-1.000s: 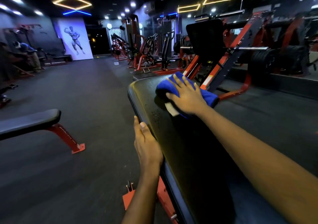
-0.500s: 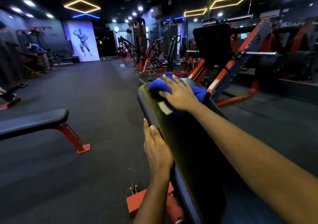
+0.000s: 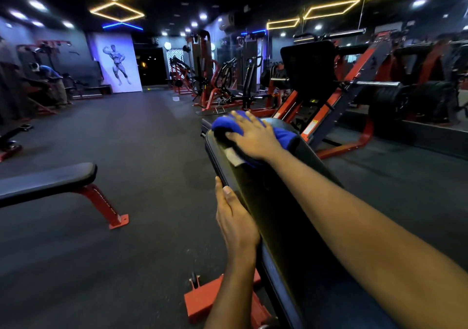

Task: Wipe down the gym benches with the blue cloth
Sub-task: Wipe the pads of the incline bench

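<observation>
Two hands are at work on the near bench (image 3: 278, 217), a long black padded one that runs from the near right away toward the middle of the scene. The right hand (image 3: 253, 137) lies flat at the far end of the pad, fingers straight and spread, pressing the blue cloth (image 3: 287, 138) down against the upholstery without gripping it. The cloth is bunched under the palm, sticks out on both sides of the hand and reaches the far left corner of the pad. A small white tag (image 3: 234, 157) shows at its near edge.

The left hand (image 3: 235, 223) rests along the left edge of the same pad, nearer than the cloth. Its thumb lies on top of the pad and the one visible finger runs straight along the side. The other fingers are hidden below the edge, so whether they curl under it cannot be told.

A red steel foot (image 3: 202, 302) of this bench sits on the dark floor (image 3: 141, 136) below the left forearm. A second flat bench (image 3: 48, 180) with a red leg stands well apart to the left. Far right, beyond the cloth, is a red-framed plate-loaded machine (image 3: 326, 80). On the far wall hangs a bodybuilder poster (image 3: 117, 65), and a person in a blue top (image 3: 50, 78) bends over at far left.
</observation>
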`<state>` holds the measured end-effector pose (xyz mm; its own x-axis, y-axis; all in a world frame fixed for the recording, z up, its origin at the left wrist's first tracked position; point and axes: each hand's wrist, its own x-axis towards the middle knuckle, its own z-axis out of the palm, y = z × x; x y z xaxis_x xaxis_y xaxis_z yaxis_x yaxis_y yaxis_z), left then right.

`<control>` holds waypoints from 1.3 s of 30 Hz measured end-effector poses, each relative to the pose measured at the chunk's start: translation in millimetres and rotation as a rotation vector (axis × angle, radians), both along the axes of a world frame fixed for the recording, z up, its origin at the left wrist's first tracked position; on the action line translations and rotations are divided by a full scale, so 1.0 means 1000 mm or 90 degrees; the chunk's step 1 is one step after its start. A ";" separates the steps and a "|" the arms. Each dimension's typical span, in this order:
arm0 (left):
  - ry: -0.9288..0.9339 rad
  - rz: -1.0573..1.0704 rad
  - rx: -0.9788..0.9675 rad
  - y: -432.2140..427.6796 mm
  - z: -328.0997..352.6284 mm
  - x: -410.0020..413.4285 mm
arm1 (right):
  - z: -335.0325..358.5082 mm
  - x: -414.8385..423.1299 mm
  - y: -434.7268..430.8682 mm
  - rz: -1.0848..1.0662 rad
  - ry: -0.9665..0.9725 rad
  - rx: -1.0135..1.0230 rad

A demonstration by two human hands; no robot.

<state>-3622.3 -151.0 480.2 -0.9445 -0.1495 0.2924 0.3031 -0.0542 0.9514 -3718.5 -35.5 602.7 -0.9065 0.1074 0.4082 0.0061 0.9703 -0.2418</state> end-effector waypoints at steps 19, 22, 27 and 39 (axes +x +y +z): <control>-0.047 -0.018 0.002 -0.043 -0.007 -0.011 | -0.037 0.053 -0.033 -0.015 0.039 0.008; -0.005 -0.003 0.005 -0.064 0.001 -0.014 | -0.067 0.100 -0.038 -0.052 0.053 0.028; 0.050 -0.105 -0.004 -0.067 0.028 -0.035 | -0.093 0.139 -0.050 -0.099 0.028 0.049; 0.122 0.015 -0.052 -0.051 0.062 -0.017 | -0.024 0.068 -0.037 -0.099 -0.076 -0.180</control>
